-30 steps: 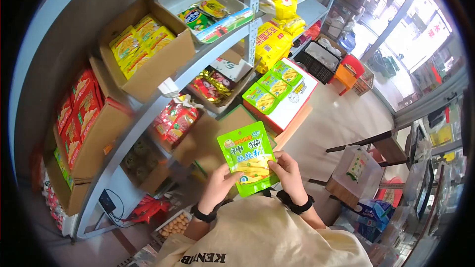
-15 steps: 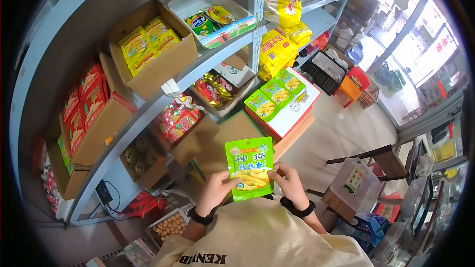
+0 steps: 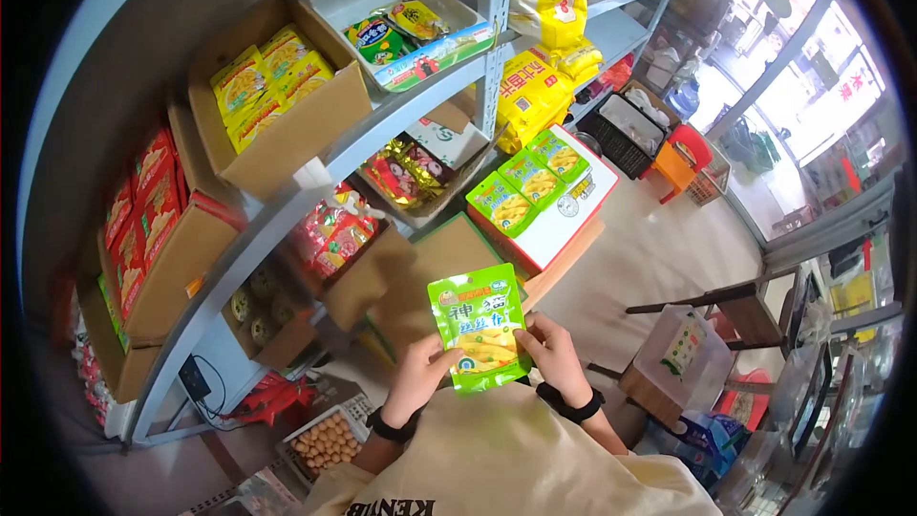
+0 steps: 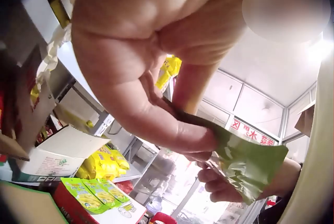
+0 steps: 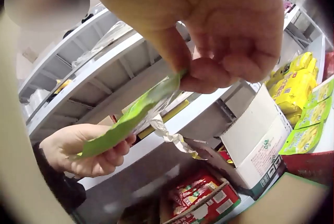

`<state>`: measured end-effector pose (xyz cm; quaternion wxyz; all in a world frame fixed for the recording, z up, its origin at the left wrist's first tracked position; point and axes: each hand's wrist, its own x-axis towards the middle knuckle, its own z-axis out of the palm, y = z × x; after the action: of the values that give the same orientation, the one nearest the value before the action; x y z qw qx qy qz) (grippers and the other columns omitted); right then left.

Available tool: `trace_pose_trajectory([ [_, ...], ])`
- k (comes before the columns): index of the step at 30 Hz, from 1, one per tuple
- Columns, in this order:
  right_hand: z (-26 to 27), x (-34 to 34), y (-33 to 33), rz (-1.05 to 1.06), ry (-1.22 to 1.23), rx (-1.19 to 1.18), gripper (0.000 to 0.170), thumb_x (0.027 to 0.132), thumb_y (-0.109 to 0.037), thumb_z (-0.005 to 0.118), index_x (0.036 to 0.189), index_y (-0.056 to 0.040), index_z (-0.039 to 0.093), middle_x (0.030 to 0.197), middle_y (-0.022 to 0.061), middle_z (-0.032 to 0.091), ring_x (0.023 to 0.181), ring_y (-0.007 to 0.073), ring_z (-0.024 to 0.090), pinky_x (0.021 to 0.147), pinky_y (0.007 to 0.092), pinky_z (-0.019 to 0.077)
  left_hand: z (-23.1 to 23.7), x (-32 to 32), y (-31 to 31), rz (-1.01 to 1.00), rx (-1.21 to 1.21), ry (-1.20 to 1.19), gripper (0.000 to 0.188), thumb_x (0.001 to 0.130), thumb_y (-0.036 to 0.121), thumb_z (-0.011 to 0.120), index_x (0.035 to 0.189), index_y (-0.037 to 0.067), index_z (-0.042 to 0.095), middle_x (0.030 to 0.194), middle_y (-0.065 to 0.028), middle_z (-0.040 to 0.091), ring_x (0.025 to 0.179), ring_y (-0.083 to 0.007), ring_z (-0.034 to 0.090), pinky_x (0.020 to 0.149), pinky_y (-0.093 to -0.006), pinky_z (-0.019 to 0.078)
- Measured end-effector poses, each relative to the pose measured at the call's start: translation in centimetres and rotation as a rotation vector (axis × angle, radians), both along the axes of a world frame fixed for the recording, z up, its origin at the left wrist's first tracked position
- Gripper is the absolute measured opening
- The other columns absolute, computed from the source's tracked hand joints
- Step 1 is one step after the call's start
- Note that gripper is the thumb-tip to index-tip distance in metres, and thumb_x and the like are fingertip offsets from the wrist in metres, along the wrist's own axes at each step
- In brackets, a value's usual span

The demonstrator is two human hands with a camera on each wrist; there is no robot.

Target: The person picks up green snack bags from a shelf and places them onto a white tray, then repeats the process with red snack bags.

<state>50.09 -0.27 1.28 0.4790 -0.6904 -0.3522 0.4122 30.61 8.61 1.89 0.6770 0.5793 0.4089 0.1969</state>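
A green snack pouch (image 3: 475,325) with yellow strips pictured on its front is held upright before the person's chest. The left hand (image 3: 418,370) pinches its left edge, thumb on the front. At the right edge, the right hand (image 3: 557,355) pinches it between thumb and fingers. From the left wrist, the pouch (image 4: 250,166) shows its plain green back beyond the curled fingers. The right wrist view catches the pouch (image 5: 130,119) nearly edge-on, stretched between both hands. Three similar green pouches (image 3: 530,182) lie in a row on a white-topped red box (image 3: 581,193) ahead.
Metal shelving (image 3: 287,201) on the left bears cartons of yellow packets (image 3: 270,86) and red packets (image 3: 153,201), plus a white tray (image 3: 454,11). Below sits a basket of eggs (image 3: 327,441). An orange chair (image 3: 676,167) and a clear-lidded box (image 3: 673,363) stand to the right.
The pouch has turned slightly and come a little lower, still pinched by both hands. The head view has shifted slightly.
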Motion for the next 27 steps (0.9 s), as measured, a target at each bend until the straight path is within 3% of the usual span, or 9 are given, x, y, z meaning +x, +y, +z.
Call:
trace_pose_trajectory([
  [4, -0.9, 4.9, 3.0, -0.006, 0.133, -0.009, 0.012, 0.083, -0.011, 0.057, 0.085, 0.0003, 0.054, 0.06, -0.0004, 0.048, 0.054, 0.0053, 0.041, 0.048, 0.0225, 0.0341, -1.2, 4.7, 1.7, 0.022, -0.084, -0.07, 0.02, 0.085, 0.005, 0.056, 0.102, -0.003, 0.057, 0.09, -0.0055, 0.063, 0.076, -0.0069, 0.058, 0.059, -0.0204, 0.0495],
  [5, -1.6, 7.2, 3.7, 0.063, 0.094, -0.068, 0.011, 0.085, -0.008, 0.054, 0.092, 0.0001, 0.056, 0.07, 0.0002, 0.056, 0.061, 0.0046, 0.049, 0.055, 0.02, 0.0393, -1.9, 6.3, 2.3, 0.025, -0.091, -0.006, 0.019, 0.084, 0.007, 0.058, 0.1, -0.003, 0.058, 0.089, -0.0054, 0.063, 0.077, -0.0078, 0.059, 0.062, -0.0213, 0.0489],
  [8, -1.8, 13.4, 7.0, 0.074, 0.088, -0.052, 0.013, 0.085, -0.008, 0.053, 0.096, -0.0002, 0.054, 0.071, 0.0004, 0.057, 0.06, 0.0045, 0.049, 0.054, 0.0197, 0.0387, -3.1, 12.5, 4.1, 0.076, 0.015, -0.02, 0.023, 0.082, 0.013, 0.061, 0.1, -0.002, 0.059, 0.083, -0.0085, 0.066, 0.07, -0.0052, 0.057, 0.061, -0.0233, 0.046],
  [9, -2.4, 16.0, 8.0, 0.124, 0.037, -0.064, 0.019, 0.083, -0.007, 0.054, 0.101, 0.0, 0.052, 0.073, 0.0018, 0.057, 0.062, 0.0068, 0.05, 0.057, 0.0214, 0.0396, -3.5, 14.9, 4.7, 0.062, 0.089, 0.013, 0.025, 0.08, 0.015, 0.063, 0.1, 0.0, 0.06, 0.085, -0.0117, 0.065, 0.07, -0.0135, 0.062, 0.062, -0.0284, 0.0471],
  [13, -4.6, 25.0, 11.0, 0.226, -0.106, -0.06, 0.034, 0.076, -0.004, 0.058, 0.108, -0.0012, 0.048, 0.082, 0.0062, 0.056, 0.075, 0.0127, 0.051, 0.066, 0.027, 0.0416, -5.4, 23.7, 7.4, -0.044, 0.022, 0.228, 0.034, 0.074, 0.02, 0.066, 0.103, 0.003, 0.058, 0.089, -0.0165, 0.062, 0.082, -0.0288, 0.061, 0.071, -0.0354, 0.0469],
  [17, -8.6, 32.6, 12.7, 0.281, -0.075, -0.056, 0.039, 0.075, -0.001, 0.058, 0.113, -0.0022, 0.046, 0.08, 0.0059, 0.055, 0.075, 0.0134, 0.051, 0.067, 0.0274, 0.0419, -7.9, 31.6, 9.0, 0.0, 0.042, 0.277, 0.037, 0.073, 0.014, 0.065, 0.106, 0.002, 0.054, 0.086, -0.0154, 0.062, 0.082, -0.0296, 0.06, 0.071, -0.0362, 0.0462],
  [20, -12.6, 36.7, 14.2, 0.287, -0.044, -0.163, 0.042, 0.075, 0.0, 0.057, 0.115, -0.0023, 0.046, 0.08, 0.0058, 0.055, 0.074, 0.014, 0.052, 0.065, 0.0282, 0.0428, -11.8, 36.0, 10.4, -0.012, -0.067, 0.407, 0.036, 0.072, 0.014, 0.065, 0.103, 0.0, 0.053, 0.086, -0.017, 0.062, 0.082, -0.031, 0.06, 0.07, -0.0376, 0.0461],
  [23, -15.1, 39.4, 16.7, 0.328, -0.222, -0.234, 0.047, 0.073, -0.001, 0.059, 0.118, -0.002, 0.044, 0.083, 0.0112, 0.056, 0.074, 0.0194, 0.055, 0.066, 0.031, 0.0452, -15.6, 39.3, 11.4, 0.188, -0.244, 0.241, 0.035, 0.071, 0.014, 0.063, 0.101, -0.001, 0.053, 0.083, -0.0191, 0.061, 0.08, -0.0335, 0.059, 0.068, -0.0387, 0.0457],
  [27, -21.6, 43.2, 19.6, 0.333, -0.395, -0.14, 0.046, 0.072, -0.002, 0.058, 0.117, -0.0023, 0.046, 0.086, 0.0152, 0.057, 0.077, 0.0243, 0.057, 0.068, 0.0331, 0.0457, -23.5, 42.0, 13.4, 0.242, -0.083, 0.33, 0.047, 0.069, 0.015, 0.06, 0.112, 0.0, 0.049, 0.078, -0.0146, 0.06, 0.072, -0.0267, 0.061, 0.065, -0.0378, 0.0457],
])
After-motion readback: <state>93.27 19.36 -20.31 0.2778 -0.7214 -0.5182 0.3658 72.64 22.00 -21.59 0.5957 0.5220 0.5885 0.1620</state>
